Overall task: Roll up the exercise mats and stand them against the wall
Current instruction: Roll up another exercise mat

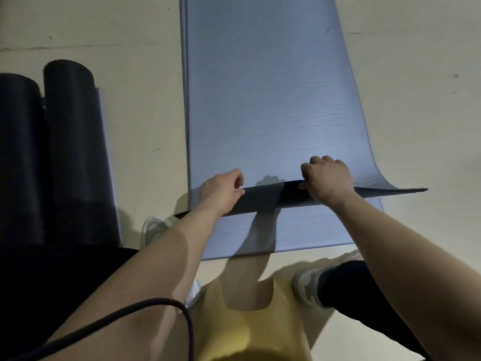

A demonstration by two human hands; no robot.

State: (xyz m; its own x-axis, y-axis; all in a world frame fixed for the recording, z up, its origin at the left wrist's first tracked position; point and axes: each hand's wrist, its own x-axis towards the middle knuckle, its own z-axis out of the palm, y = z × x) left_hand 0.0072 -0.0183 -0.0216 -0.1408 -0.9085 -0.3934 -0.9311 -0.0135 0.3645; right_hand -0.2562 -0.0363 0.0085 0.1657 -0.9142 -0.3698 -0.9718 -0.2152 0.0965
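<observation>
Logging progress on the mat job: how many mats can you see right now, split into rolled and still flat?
Rolled dark mats: 2, one beside the other, at the left
Blue mats still flat: 2, the top one with its near edge lifted by the left hand and right hand, another under it
Total: 4

The flat mat [263, 87] was a muted blue-grey on its upper face, crossed by faint pale crease lines, while the lifted near edge showed a much darker slate underside. A second mat [242, 235] beneath it was a lighter periwinkle blue. The two rolled mats [52, 152] at the left were charcoal, almost black. The floor [140, 105] was plain cream with a few small dark scuffs. The shoes [307, 285] were white and grey, the trouser legs black, the shirt yellow, and the cable [145, 306] black.
</observation>
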